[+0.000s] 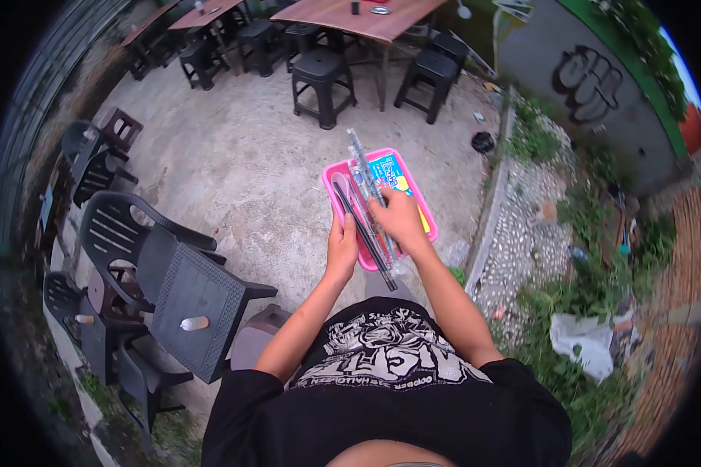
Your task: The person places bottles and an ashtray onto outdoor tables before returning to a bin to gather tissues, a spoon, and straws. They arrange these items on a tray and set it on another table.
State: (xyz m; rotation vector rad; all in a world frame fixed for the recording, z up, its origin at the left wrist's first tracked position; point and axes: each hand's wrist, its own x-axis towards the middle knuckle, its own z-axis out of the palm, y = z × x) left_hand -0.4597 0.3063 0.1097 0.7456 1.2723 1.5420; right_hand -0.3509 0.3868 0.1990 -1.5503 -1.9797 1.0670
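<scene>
A pink plastic tray point(326, 176) is held in front of my body, above the concrete floor. My left hand point(341, 247) grips its left side, with the thumb over the rim beside a pair of long black sticks point(364, 226) that look like chopsticks. Reaching in from the right, my right hand point(401, 218) is closed around a bundle of thin plastic-wrapped sticks point(357, 154), whose upper ends stick out past the tray's far edge. A blue and yellow tissue pack point(389, 173) lies in the tray's right part, partly covered by my right hand.
Black stools point(322, 78) stand under and around a reddish-brown table point(358, 17) ahead. On the left are a dark armchair point(136, 233) and a low black table point(202, 300) bearing a small cup point(195, 323). A curb point(487, 210) borders pebbles and weeds on the right.
</scene>
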